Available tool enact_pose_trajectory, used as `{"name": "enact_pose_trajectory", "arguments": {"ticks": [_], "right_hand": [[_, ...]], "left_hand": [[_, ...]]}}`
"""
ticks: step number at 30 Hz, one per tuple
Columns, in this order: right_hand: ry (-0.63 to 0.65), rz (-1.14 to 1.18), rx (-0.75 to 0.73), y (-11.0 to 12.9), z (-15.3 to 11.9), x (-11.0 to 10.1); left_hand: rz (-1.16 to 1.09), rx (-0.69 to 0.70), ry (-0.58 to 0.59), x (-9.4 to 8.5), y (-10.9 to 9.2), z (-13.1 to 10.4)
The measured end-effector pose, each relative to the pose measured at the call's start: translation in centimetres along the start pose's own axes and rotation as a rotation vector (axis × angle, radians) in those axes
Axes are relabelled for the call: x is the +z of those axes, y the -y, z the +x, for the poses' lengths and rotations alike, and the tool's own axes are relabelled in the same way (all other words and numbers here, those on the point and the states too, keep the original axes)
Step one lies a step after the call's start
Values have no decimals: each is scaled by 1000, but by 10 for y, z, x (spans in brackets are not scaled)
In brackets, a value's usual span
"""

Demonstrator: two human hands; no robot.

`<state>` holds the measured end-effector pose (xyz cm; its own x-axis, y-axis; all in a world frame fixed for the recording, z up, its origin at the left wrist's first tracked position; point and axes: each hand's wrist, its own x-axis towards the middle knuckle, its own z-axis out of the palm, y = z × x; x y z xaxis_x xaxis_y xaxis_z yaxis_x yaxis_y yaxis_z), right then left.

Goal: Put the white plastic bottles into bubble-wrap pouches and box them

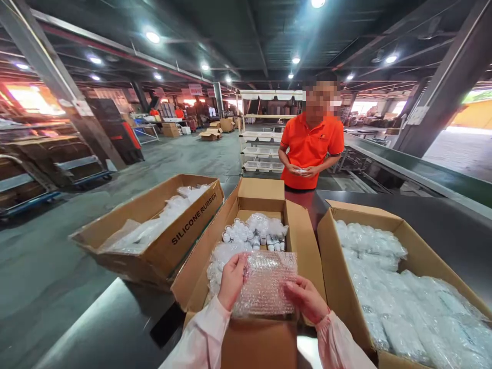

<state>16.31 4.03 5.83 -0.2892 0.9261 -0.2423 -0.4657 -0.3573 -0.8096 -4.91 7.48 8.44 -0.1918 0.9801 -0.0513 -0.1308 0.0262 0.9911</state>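
Both hands grip a bubble-wrap sheet [265, 283] over the middle box [307, 246]: left hand [231, 281] clamped on its 9 o'clock edge, right hand [305, 298] on its 4 o'clock corner. White caps [240, 231] at 12 inside. Co-worker [310, 146] further at 12

a piece of bubble wrap [265, 283] is see-through and full of tiny round bumps. it is wrapped around something small that cannot be made out. it is held flat over the near end of the middle box [303, 241]. the left hand [231, 281] grips its left edge and the right hand [306, 298] grips its right edge. the box is brown cardboard, open at the top, with little white pots [239, 231] and more bubble wrap inside
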Motion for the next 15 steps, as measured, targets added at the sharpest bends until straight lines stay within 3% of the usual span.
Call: {"name": "enact_pose_trajectory", "arguments": {"ticks": [6, 12, 15], "right_hand": [[-84, 47, 1, -17, -3, -16], [-259, 54, -70, -3, -6, -39], [-433, 68, -158, 20, -11, -55]], "left_hand": [[14, 19, -35, -9, 20, 13], [268, -377, 347, 3, 73, 15], [312, -508, 433, 20, 98, 17]]}}
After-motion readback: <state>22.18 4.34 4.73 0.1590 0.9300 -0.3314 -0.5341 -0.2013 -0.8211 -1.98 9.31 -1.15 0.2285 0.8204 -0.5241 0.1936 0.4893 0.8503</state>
